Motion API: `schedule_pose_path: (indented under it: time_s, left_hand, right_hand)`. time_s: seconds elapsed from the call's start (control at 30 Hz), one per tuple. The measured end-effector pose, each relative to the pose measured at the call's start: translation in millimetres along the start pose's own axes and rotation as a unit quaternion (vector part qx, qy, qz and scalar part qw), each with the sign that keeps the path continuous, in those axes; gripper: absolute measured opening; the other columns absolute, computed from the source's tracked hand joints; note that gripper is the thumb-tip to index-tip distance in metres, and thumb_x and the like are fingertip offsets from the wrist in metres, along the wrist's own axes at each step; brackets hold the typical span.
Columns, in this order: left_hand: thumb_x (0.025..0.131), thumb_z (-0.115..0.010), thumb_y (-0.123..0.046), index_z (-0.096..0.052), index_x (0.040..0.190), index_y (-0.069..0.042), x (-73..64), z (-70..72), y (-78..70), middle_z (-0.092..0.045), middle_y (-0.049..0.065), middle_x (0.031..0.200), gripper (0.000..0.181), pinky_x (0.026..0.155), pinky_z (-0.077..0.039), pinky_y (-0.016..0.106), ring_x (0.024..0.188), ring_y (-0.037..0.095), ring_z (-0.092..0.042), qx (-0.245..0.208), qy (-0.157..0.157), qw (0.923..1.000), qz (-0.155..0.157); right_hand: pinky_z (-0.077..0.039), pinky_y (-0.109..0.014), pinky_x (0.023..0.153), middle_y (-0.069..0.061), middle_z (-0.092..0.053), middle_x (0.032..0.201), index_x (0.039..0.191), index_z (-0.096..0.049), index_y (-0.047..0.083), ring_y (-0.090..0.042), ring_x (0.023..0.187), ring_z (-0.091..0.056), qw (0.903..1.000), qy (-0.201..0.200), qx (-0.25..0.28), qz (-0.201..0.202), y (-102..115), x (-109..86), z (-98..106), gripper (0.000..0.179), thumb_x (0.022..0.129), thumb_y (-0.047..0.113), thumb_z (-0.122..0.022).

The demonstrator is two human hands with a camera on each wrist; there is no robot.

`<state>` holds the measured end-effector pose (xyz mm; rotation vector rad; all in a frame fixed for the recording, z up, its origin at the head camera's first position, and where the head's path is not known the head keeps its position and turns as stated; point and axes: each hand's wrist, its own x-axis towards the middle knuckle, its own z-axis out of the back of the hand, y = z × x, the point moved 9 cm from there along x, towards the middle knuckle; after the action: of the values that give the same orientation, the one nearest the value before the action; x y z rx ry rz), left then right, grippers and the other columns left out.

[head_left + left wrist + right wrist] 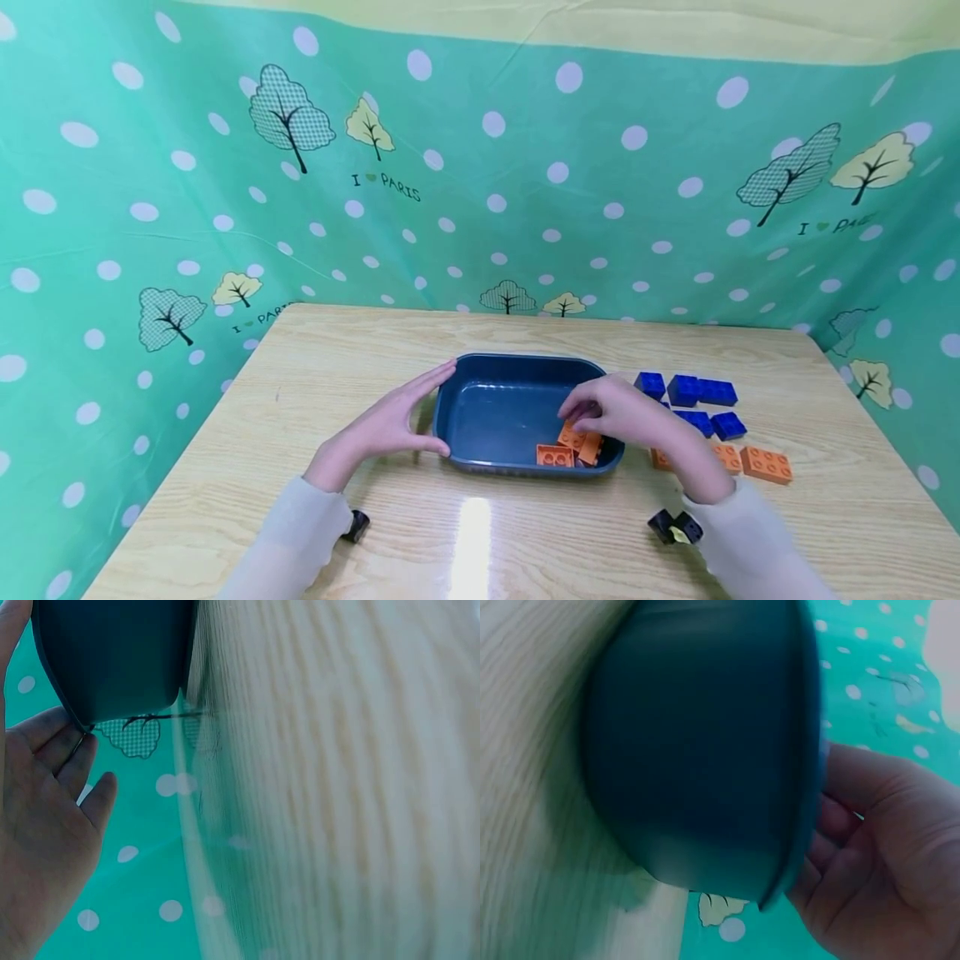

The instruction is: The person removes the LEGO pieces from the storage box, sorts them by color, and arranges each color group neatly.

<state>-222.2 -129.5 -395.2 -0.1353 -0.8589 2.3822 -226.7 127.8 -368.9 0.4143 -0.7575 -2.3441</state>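
A dark blue rectangular basin point(480, 417) with rounded corners sits on the table. My left hand point(382, 425) spans its left end, fingers and thumb spread and nearly straight, fingertips at the rim. In the left wrist view, the little finger of the left hand point(56, 795) stands away from the basin point(112, 660). Curled over the basin's right end is my right hand point(615, 408), its fingertips close over an orange building brick point(572, 435); I cannot tell whether they grip it. Beside that lie an upturned orange brick point(555, 456) and another orange brick point(590, 448). The basin wall point(697, 750) hides the right fingertips in the right wrist view.
Several blue bricks point(717, 392) lie on the table right of the basin. In front of them is a row of orange bricks point(767, 464), partly hidden by the right forearm. A green dotted cloth point(525, 167) hangs behind the wooden table point(360, 350).
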Motion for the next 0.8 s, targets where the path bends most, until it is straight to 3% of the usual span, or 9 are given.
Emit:
schedule_pose_path:
  time_s: [0.17, 0.3, 0.53, 0.67, 0.8]
  left_hand:
    - [0.071, -0.087, -0.045, -0.023, 0.16, -0.02, -0.3, -0.1, 0.4, -0.019, -0.002, 0.168, 0.112, 0.118, -0.032, 0.06, 0.152, 0.03, -0.027, 0.0, -0.001, 1.0, 0.0]
    - [0.071, -0.087, -0.046, -0.024, 0.16, -0.018, 0.0, 0.0, 0.1, -0.019, -0.002, 0.168, 0.112, 0.118, -0.032, 0.06, 0.152, 0.031, -0.027, -0.002, -0.001, 1.0, -0.001]
    - [0.071, -0.087, -0.046, -0.025, 0.159, -0.015, -0.3, 0.1, 0.2, -0.019, -0.001, 0.168, 0.112, 0.118, -0.032, 0.06, 0.152, 0.031, -0.027, -0.003, 0.0, 1.0, -0.002]
    - [0.071, -0.087, -0.046, -0.025, 0.159, -0.015, 0.1, -0.2, -0.6, -0.02, -0.001, 0.168, 0.112, 0.118, -0.032, 0.06, 0.152, 0.031, -0.028, -0.003, 0.0, 1.0, -0.004]
    - [0.071, -0.087, -0.045, -0.025, 0.159, -0.014, 0.7, -0.4, -1.4, -0.02, 0.0, 0.168, 0.112, 0.119, -0.031, 0.059, 0.152, 0.031, -0.028, -0.006, -0.001, 1.0, -0.006]
  right_hand:
    - [-0.06, -0.027, 0.078, 0.0, -0.075, 0.103, 0.104, -0.076, 0.014, -0.011, 0.091, -0.067, 0.9958, 0.005, -0.091, 0.004, 1.7, 13.2, -9.1, 0.019, 0.089, 0.003, -0.072]
    - [-0.059, -0.029, 0.077, -0.001, -0.074, 0.103, 0.103, -0.076, 0.013, -0.013, 0.089, -0.065, 0.9931, -0.003, -0.117, 0.0, 2.2, 21.7, -12.6, 0.018, 0.088, 0.003, -0.073]
    - [-0.055, -0.026, 0.072, 0.003, -0.071, 0.093, 0.095, -0.074, 0.016, -0.007, 0.08, -0.06, 0.983, -0.063, -0.172, -0.016, -0.6, 35.1, -12.9, 0.004, 0.092, 0.018, -0.072]
    - [-0.055, -0.028, 0.073, 0.003, -0.071, 0.092, 0.096, -0.073, 0.015, -0.007, 0.08, -0.06, 0.9818, -0.09, -0.166, -0.023, -3.4, 38.3, -14.4, 0.008, 0.093, 0.022, -0.072]
    - [-0.057, -0.032, 0.079, 0.0, -0.072, 0.101, 0.108, -0.073, 0.013, -0.011, 0.089, -0.064, 0.9877, -0.092, -0.123, -0.027, -3.7, 35.6, -13.4, 0.024, 0.09, 0.029, -0.075]
